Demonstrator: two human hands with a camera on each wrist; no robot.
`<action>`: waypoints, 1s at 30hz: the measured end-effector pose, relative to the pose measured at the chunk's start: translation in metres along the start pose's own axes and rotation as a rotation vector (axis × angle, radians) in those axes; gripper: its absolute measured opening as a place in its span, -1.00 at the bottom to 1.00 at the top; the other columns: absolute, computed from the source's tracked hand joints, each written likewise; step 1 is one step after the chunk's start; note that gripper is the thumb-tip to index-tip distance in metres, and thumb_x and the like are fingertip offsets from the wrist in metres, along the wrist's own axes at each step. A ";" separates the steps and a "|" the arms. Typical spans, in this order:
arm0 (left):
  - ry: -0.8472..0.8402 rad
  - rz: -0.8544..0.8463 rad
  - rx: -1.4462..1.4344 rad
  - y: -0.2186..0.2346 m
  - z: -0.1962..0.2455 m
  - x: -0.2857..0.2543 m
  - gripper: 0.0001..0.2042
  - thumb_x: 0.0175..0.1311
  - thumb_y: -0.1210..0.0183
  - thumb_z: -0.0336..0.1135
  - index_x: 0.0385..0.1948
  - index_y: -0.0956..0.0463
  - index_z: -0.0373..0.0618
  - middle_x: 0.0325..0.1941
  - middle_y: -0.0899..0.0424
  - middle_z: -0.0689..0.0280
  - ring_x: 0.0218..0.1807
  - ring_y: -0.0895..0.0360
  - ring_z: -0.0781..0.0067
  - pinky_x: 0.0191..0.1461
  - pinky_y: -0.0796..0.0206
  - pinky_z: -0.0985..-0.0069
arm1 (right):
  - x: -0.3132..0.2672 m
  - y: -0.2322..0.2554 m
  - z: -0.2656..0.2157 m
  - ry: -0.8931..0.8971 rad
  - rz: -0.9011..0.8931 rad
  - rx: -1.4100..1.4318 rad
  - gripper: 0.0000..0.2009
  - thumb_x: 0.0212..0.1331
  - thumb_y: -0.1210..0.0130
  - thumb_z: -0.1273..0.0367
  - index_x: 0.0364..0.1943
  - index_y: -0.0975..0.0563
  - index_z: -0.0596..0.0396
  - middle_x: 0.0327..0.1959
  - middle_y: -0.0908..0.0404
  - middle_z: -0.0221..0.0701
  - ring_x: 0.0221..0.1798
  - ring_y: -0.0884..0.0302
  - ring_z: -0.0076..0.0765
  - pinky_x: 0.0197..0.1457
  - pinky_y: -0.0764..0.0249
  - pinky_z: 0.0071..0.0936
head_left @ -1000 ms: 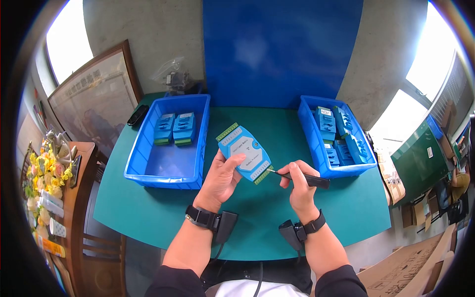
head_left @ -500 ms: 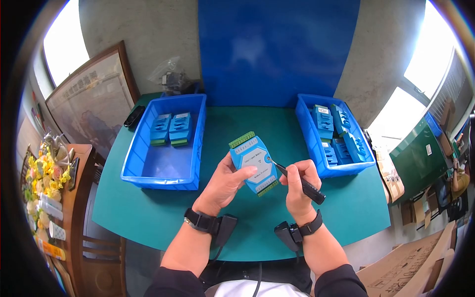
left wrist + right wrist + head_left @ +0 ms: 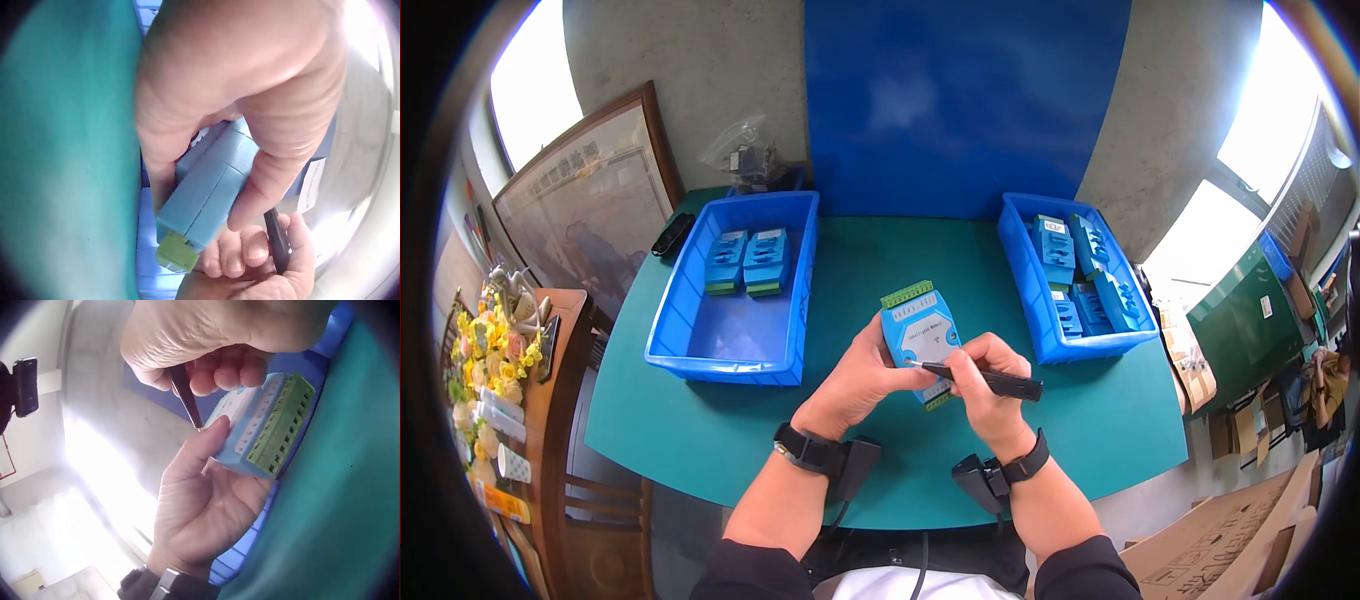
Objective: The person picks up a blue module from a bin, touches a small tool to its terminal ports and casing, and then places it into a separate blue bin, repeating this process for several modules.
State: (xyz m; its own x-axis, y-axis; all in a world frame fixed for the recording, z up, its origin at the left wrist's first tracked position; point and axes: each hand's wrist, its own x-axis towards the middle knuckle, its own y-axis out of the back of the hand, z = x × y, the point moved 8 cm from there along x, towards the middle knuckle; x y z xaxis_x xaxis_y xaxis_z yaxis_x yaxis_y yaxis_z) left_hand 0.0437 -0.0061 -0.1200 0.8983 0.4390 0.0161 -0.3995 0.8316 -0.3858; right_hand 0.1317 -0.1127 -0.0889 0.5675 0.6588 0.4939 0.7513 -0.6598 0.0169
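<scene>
Left hand (image 3: 858, 378) steadies a blue terminal module (image 3: 922, 325), right hand (image 3: 992, 408) grips a slim black tool (image 3: 1006, 385)

The blue terminal module is held up over the green tabletop (image 3: 900, 475), between the left bin (image 3: 735, 335) and the right bin (image 3: 1100, 345). The left hand is wrapped round its body, thumb on the label side, fingers on the far side. The right hand is closed about the slim black tool, probably a screwdriver, with the narrow end just beside the left thumb, over the label; whether it touches is too small to tell.

The casing looks like rigid plastic, so the module should be light, stiff and a little slick. Its smooth long sides seem the safest place to take hold. Both ends carry green terminal blocks (image 3: 281, 425), which look the easiest part to knock or strain, and are better left free of fingers. A slipping point could scratch the label or jab the thumb, so a firm hold matters.
</scene>
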 end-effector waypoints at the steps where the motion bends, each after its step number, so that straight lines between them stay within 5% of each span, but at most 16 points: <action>1: -0.002 0.010 -0.002 0.000 0.000 0.000 -0.25 -0.17 -0.39 -0.58 0.18 -0.23 -0.17 0.08 -0.48 0.26 0.16 -0.43 0.36 0.27 -0.25 0.37 | 0.000 0.003 0.001 -0.007 0.041 -0.018 -0.84 0.19 -0.12 0.43 -0.51 -0.46 0.17 -0.65 -0.50 -0.48 -0.64 -0.37 -0.70 -0.53 -0.33 -0.70; 5: -0.001 0.001 0.008 -0.002 -0.002 0.000 -0.28 -0.19 -0.39 -0.60 0.15 -0.29 -0.13 0.05 -0.52 0.29 0.12 -0.45 0.38 0.24 -0.28 0.36 | 0.002 0.013 -0.005 0.073 0.174 0.094 -0.90 0.08 -0.24 0.51 -0.38 -0.52 0.15 -0.49 -0.57 -0.49 -0.45 -0.48 -0.68 -0.38 -0.40 -0.70; 10: 0.013 -0.035 0.034 -0.007 -0.004 0.000 -0.28 -0.18 -0.39 -0.59 0.15 -0.30 -0.13 0.05 -0.51 0.31 0.14 -0.44 0.38 0.25 -0.26 0.36 | 0.005 -0.001 -0.017 0.178 0.027 -0.024 -0.84 0.04 -0.21 0.55 -0.26 -0.56 0.20 -0.42 -0.60 -0.45 -0.38 -0.54 -0.62 -0.29 -0.46 -0.66; 19: 0.006 -0.061 0.020 -0.010 -0.001 -0.002 -0.26 -0.18 -0.36 -0.61 0.19 -0.28 -0.13 0.10 -0.50 0.28 0.17 -0.43 0.35 0.30 -0.22 0.33 | 0.007 0.021 0.000 0.081 0.236 0.026 -0.88 0.11 -0.14 0.55 -0.26 -0.54 0.23 -0.46 -0.60 -0.42 -0.44 -0.52 -0.65 -0.37 -0.43 -0.67; 23: 0.009 -0.093 0.019 -0.012 0.004 -0.004 -0.24 -0.15 -0.33 -0.63 0.23 -0.22 -0.14 0.14 -0.46 0.25 0.20 -0.41 0.35 0.32 -0.21 0.34 | 0.010 0.029 0.009 -0.004 0.294 -0.001 -0.82 0.17 -0.18 0.48 -0.16 -0.51 0.21 -0.33 -0.59 -0.43 -0.28 -0.48 -0.68 -0.23 -0.41 -0.69; 27: -0.021 -0.125 0.005 -0.012 0.005 -0.005 -0.25 -0.12 -0.32 -0.63 0.24 -0.21 -0.14 0.16 -0.46 0.24 0.20 -0.42 0.35 0.31 -0.22 0.34 | 0.017 0.011 -0.003 0.101 0.137 0.045 -0.72 0.17 -0.23 0.38 -0.09 -0.50 0.19 -0.25 -0.59 -0.45 -0.22 -0.46 -0.65 -0.15 -0.42 -0.66; 30: -0.028 -0.092 0.042 -0.010 0.005 -0.006 -0.26 -0.11 -0.32 -0.65 0.24 -0.24 -0.11 0.13 -0.49 0.28 0.19 -0.42 0.36 0.28 -0.24 0.37 | 0.017 0.001 0.013 -0.044 -0.031 0.038 -0.69 0.14 -0.25 0.38 -0.07 -0.49 0.19 -0.25 -0.59 -0.44 -0.18 -0.49 -0.60 -0.11 -0.43 -0.63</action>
State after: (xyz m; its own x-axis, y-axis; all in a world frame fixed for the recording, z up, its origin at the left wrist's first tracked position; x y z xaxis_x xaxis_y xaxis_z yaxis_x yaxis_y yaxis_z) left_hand 0.0413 -0.0149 -0.1114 0.9263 0.3690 0.0758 -0.3234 0.8821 -0.3426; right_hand 0.1462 -0.0974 -0.0924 0.5572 0.6949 0.4546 0.7808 -0.6248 -0.0019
